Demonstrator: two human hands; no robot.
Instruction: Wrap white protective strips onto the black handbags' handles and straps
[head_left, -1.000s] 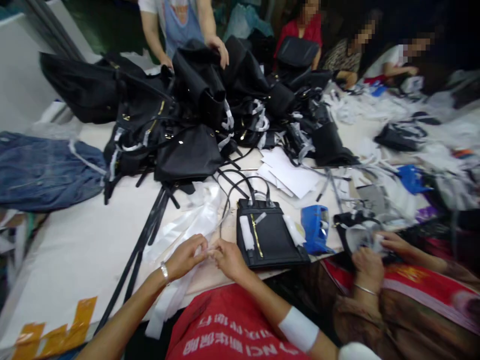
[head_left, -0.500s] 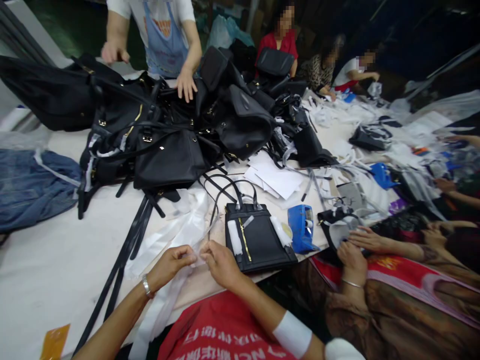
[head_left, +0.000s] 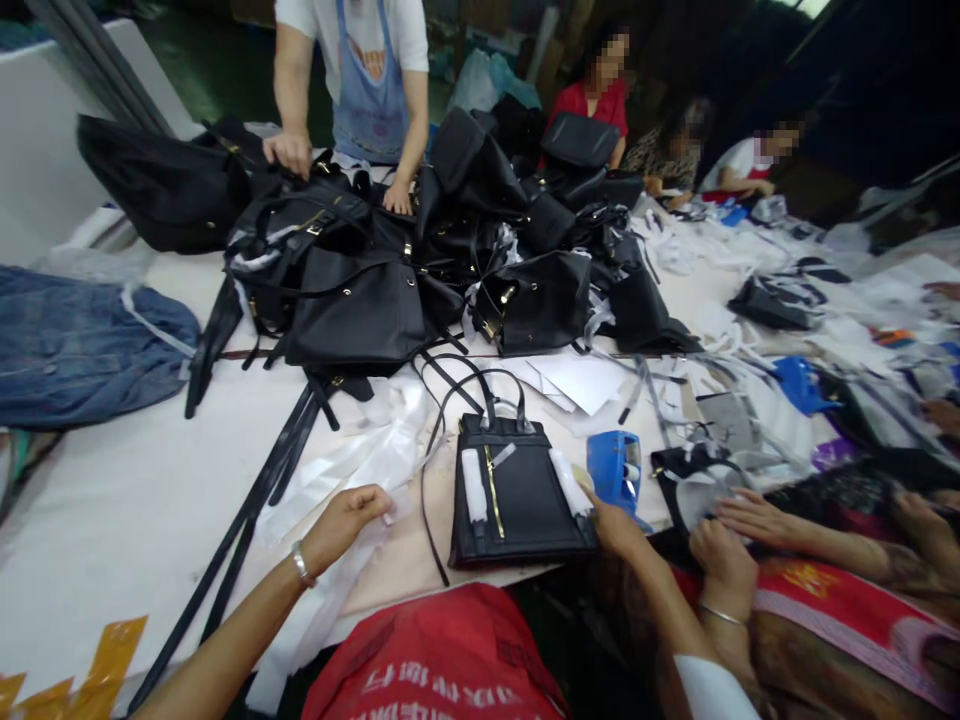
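My left hand [head_left: 346, 528] is closed in a pinch on a piece of clear plastic film [head_left: 402, 504], just above the table. A small black backpack [head_left: 527, 505] lies in front of me, its gold zip showing and its two straps wrapped in white. At the bag's right edge is my right hand [head_left: 616, 527], its fingertips by a yellowish roll of tape [head_left: 583, 480]; their grip cannot be made out. Beyond that hand stands a blue tape dispenser [head_left: 611, 462]. White wrapping sheet [head_left: 360, 455] lies loosely near my left hand.
Black bags [head_left: 360, 315] are heaped across the table [head_left: 97, 520], where a co-worker's hands [head_left: 291, 153] rest on them. White paper sheets [head_left: 577, 385] lie behind the backpack. Long black straps [head_left: 251, 500] run along the left. Another person's hands [head_left: 724, 555] work close on the right.
My hands were together over the film. Now my right hand has moved right to the backpack's far edge, while my left keeps the film. The co-worker's hand has come down onto the bags.
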